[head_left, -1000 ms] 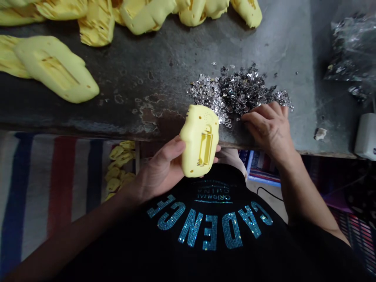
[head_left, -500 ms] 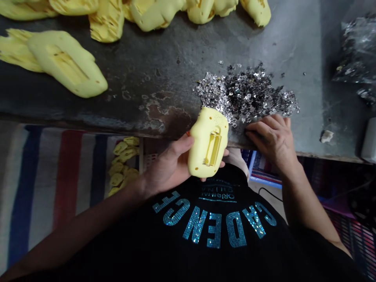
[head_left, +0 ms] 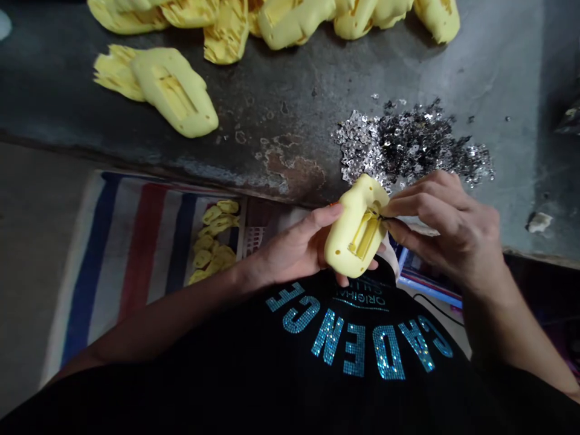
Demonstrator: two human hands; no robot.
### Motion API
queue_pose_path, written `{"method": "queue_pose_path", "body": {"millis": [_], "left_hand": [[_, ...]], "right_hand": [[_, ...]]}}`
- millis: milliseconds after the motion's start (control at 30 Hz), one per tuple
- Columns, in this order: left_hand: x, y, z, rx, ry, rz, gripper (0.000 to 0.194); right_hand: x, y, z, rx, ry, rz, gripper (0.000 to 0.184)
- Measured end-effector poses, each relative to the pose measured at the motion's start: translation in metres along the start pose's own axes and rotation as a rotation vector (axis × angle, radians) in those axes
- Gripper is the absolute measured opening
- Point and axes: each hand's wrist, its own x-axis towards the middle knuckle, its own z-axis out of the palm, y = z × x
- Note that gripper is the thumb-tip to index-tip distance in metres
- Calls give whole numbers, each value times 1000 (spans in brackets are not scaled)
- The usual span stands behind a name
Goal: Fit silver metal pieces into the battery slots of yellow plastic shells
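We cradle the yellow plastic casing [head_left: 348, 248] in our curled left hand [head_left: 290, 244] while our right hand [head_left: 453, 226] pinches at its battery slot [head_left: 365, 232] with narrowed fingers [head_left: 408, 206], more casings [head_left: 290, 24] lying heaped far off.

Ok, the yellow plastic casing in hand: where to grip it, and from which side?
Best taken by the wider, rounded lower end of the yellow plastic casing, from below and the left, as the left hand cradles it. The smooth, curved body suits a wrapping grip, and this leaves the open rectangular recess facing up, where the right hand pinches at its upper end.
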Motion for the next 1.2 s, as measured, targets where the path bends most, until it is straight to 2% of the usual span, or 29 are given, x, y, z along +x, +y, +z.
{"method": "queue_pose_path", "body": {"millis": [200, 367, 533, 667, 767, 833, 967, 1067, 1200], "left_hand": [[0, -1, 5, 3, 32, -11, 65], [-1, -4, 5, 0, 38, 2, 67], [0, -5, 4, 10, 14, 18, 64], [1, -5, 5, -2, 15, 12, 73], [1, -8, 6, -4, 47, 47, 80], [0, -12, 7, 30, 110, 113, 78], [-6, -18, 7, 170, 179, 284, 72], [-13, -19, 9, 249, 180, 350, 65], [-24, -19, 13, 311, 263, 423, 58]], "right_hand": [[4, -7, -8, -161, -87, -75, 7], [7, -9, -8, -207, -115, -112, 9], [3, -13, -7, -197, -33, -112, 17], [-6, -14, -3, -68, 98, -49, 25], [-13, -9, 7, 71, 195, 78, 27], [-16, -3, 14, 215, 191, 211, 30], [-13, 3, 25, 529, 72, 410, 52], [-8, -1, 32, 554, 73, 426, 55], [-2, -9, 48, 430, 211, 355, 51]]}}
